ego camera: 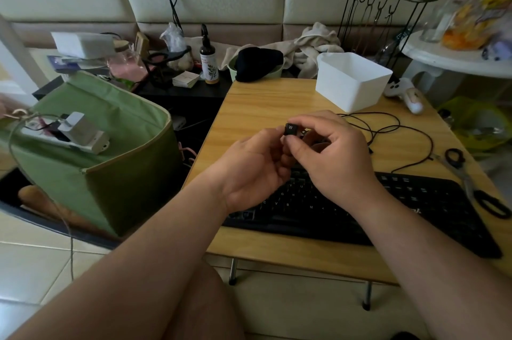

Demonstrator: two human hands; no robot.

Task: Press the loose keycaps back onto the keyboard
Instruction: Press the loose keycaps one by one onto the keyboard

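Note:
A black keyboard [388, 206] lies on the small wooden table [263, 106], its left part hidden under my hands. My right hand [329, 156] pinches a black keycap [291, 129] marked W between thumb and forefinger, held up above the keyboard's upper left area. My left hand [255, 170] is raised right beside it, fingers curled, with the fingertips touching the keycap's left side. Something dark sits behind my right fingers; I cannot make it out.
A white plastic bin [352, 81] stands at the table's back right. A black cable [388, 129] loops behind the keyboard, and scissors [476, 187] lie at its right. A green fabric bag [116, 145] stands left of the table. Bottles and cloths crowd the back.

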